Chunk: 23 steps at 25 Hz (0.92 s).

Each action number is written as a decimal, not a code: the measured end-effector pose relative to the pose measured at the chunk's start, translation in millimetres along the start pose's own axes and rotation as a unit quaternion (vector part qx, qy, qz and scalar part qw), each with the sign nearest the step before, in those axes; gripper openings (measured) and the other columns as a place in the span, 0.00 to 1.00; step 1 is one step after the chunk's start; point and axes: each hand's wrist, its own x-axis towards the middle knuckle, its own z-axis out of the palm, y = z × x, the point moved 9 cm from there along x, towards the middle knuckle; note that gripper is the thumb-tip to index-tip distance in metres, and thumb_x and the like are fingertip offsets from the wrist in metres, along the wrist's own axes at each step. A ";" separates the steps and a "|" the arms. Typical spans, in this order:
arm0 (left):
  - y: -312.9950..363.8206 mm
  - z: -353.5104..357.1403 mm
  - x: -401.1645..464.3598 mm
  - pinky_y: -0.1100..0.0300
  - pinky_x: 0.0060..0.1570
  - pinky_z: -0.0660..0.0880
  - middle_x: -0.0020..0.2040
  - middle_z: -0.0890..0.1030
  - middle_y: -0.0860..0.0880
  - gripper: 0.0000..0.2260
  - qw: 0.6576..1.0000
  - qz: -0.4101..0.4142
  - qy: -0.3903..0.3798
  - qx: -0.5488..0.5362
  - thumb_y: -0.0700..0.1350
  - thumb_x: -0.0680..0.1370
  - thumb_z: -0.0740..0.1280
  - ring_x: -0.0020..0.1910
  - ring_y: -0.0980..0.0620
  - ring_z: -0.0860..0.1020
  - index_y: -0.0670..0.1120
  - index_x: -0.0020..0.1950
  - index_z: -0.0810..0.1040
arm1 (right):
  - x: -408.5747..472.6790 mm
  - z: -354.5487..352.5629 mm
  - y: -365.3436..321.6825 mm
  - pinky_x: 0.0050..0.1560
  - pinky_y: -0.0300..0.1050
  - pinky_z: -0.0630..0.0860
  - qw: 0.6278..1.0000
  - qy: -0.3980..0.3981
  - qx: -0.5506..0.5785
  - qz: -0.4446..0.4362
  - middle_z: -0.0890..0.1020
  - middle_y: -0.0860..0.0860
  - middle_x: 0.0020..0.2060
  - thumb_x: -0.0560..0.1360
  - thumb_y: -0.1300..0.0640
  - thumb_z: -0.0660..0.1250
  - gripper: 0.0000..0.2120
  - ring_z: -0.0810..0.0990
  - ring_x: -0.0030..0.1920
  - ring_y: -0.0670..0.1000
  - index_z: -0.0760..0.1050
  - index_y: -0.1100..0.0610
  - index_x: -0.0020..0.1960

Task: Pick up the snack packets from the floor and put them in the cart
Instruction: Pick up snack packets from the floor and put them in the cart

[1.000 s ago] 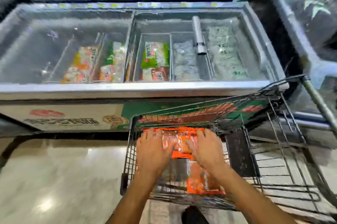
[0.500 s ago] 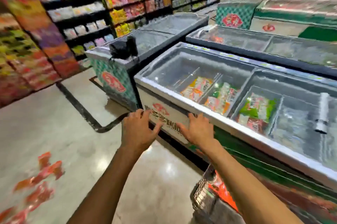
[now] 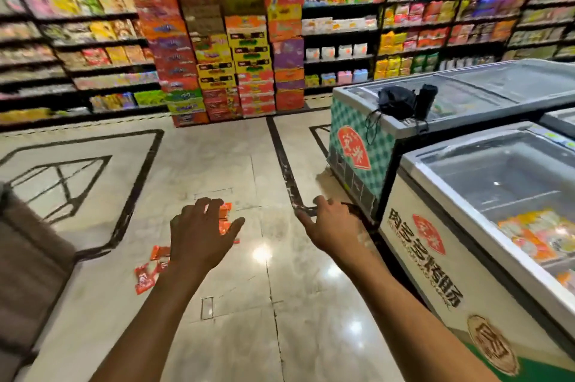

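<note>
Orange snack packets lie scattered on the floor at your ten o'clock, some hidden behind your left hand. That grip's spread wide, holding nothing. Right hand open too, empty, freezer at three o'clock.

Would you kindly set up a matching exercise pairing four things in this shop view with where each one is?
Things:
1. orange snack packets
2. black pouch
3. stacked colourful cartons
4. left hand

Places:
A. against the far shelves
B. raised over the packets, empty
C. on the chequered freezer's lid
D. lying on the glossy floor

Pairs: 1-D, 2-C, 3-A, 4-B
</note>
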 end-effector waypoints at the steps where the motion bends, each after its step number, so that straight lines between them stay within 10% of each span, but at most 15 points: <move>1: -37.1 -3.6 7.3 0.44 0.62 0.73 0.69 0.77 0.48 0.35 1.000 -0.022 0.007 -0.004 0.73 0.73 0.53 0.64 0.40 0.76 0.51 0.69 0.76 | 13.6 9.6 -31.2 0.54 0.56 0.78 1.000 -0.006 0.002 -0.015 0.78 0.58 0.59 0.78 0.30 0.56 0.32 0.78 0.58 0.62 0.71 0.54 0.67; 23: -388.0 130.7 284.5 0.45 0.65 0.71 0.72 0.76 0.48 0.30 0.976 -0.197 -0.086 -0.041 0.68 0.78 0.61 0.70 0.43 0.73 0.50 0.72 0.74 | 381.7 246.4 -331.8 0.56 0.53 0.78 0.985 -0.138 0.044 -0.097 0.77 0.58 0.61 0.77 0.39 0.66 0.26 0.80 0.58 0.60 0.73 0.55 0.67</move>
